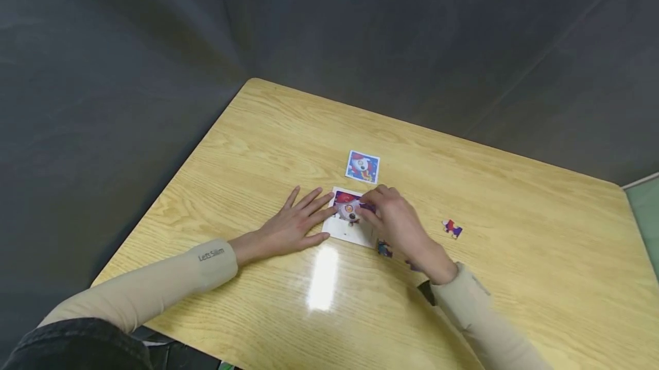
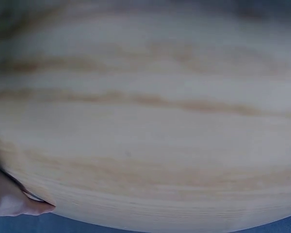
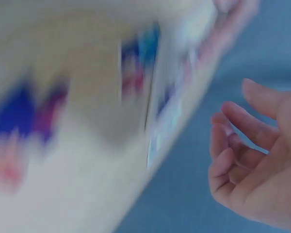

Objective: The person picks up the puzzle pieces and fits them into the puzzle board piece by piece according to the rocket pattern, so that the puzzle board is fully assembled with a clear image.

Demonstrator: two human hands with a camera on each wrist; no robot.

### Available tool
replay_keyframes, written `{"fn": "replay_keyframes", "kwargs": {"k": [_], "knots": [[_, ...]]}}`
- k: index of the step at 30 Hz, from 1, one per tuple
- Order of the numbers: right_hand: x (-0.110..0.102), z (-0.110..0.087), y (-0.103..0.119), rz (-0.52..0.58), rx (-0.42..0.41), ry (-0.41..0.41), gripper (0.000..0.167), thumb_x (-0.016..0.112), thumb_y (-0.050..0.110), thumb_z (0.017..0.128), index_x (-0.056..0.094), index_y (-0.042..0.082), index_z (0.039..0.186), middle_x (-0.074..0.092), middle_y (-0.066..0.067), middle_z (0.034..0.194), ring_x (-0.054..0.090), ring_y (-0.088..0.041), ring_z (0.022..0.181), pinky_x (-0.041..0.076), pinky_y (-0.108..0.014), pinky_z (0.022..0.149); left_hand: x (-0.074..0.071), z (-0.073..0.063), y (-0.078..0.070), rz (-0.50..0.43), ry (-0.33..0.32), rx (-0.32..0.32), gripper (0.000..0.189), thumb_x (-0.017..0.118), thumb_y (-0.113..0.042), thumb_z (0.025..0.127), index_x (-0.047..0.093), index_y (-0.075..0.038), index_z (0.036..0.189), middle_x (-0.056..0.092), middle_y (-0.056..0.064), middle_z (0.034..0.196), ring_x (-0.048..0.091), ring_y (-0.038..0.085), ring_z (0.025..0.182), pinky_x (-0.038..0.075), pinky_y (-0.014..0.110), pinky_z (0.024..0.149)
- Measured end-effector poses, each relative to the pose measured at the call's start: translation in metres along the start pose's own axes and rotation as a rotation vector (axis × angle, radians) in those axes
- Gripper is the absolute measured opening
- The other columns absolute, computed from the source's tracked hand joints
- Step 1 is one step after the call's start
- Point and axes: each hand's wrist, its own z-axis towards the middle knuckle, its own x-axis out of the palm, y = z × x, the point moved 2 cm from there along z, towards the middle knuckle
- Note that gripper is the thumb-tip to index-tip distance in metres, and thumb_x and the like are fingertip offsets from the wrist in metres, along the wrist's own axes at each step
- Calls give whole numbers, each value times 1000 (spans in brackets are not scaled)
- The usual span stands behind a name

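A white puzzle board [image 1: 344, 233] lies on the table, its upper part filled with jigsaw pieces [image 1: 346, 209] in red, purple and grey. My left hand [image 1: 288, 227] lies flat with spread fingers, its fingertips overlapping the board's left edge. Over the board's right side is my right hand [image 1: 404, 224], palm down, thumb and forefinger near the filled part. In the right wrist view, the right hand [image 3: 257, 155] has loosely bent fingers and a gap between thumb and forefinger, where no piece shows. Mostly table fills the left wrist view, with a bit of the left hand [image 2: 19, 199] in the corner.
A picture card [image 1: 363, 166] with a white animal on blue lies behind the board. One red and purple jigsaw piece [image 1: 452, 229] lies to the right; a dark blue-green piece [image 1: 384, 248] is just below the board. The wooden table [image 1: 247, 147] ends at a dark curtain.
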Motion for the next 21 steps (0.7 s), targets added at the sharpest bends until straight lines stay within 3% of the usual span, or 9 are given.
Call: {"fn": "replay_keyframes", "kwargs": {"k": [6,12,15,21], "knots": [[-51,-46,-53,-31,200,-33,35,70,12,89,62,-6,117,61,-24,111,57,-41,96,51,-52,72,0,-3,1,-18,-26,10,58,39,-51,100,34,-25,151,20,2,160,10,25,148,1,59,115],[-62,-89,-98,-44,394,103,63,70,28,90,45,-11,133,46,-36,127,41,-57,112,38,-67,88,0,-4,2,-5,-45,7,58,41,-51,99,35,-25,150,21,2,160,12,25,147,1,59,115],[-56,-102,-107,-41,373,105,62,71,29,88,47,-10,131,48,-35,125,42,-54,113,37,-65,90,1,-4,2,-2,-50,15,58,42,-52,99,35,-25,150,21,2,159,12,26,147,1,59,115],[-47,-113,-112,-71,290,-59,40,73,12,85,59,-10,116,56,-29,110,51,-43,98,39,-55,83,1,-3,0,-36,-41,12,58,43,-51,99,35,-25,150,21,2,159,10,25,147,-1,58,115]]}}
